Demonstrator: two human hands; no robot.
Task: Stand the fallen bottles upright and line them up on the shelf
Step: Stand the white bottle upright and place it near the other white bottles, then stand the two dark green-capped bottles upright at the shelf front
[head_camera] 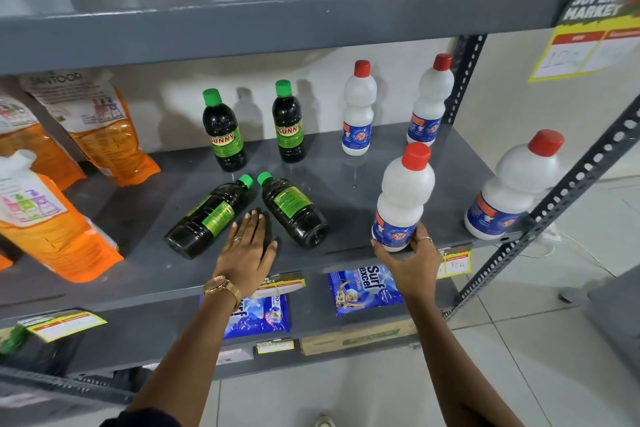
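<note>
Right fingers clamped on upright red-capped white plastic bottle; left fingers spread | two green-capped dark bottles lie fallen on grey shelf.

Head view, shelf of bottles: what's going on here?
A person is tidying a shelf. The right hand grips the base of an upright white bottle at the front edge. The left hand lies flat, open, between two fallen dark bottles. Two dark bottles and three other white ones already stand.

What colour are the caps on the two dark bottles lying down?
Green, on both fallen bottles; clearest in the head view.
</note>
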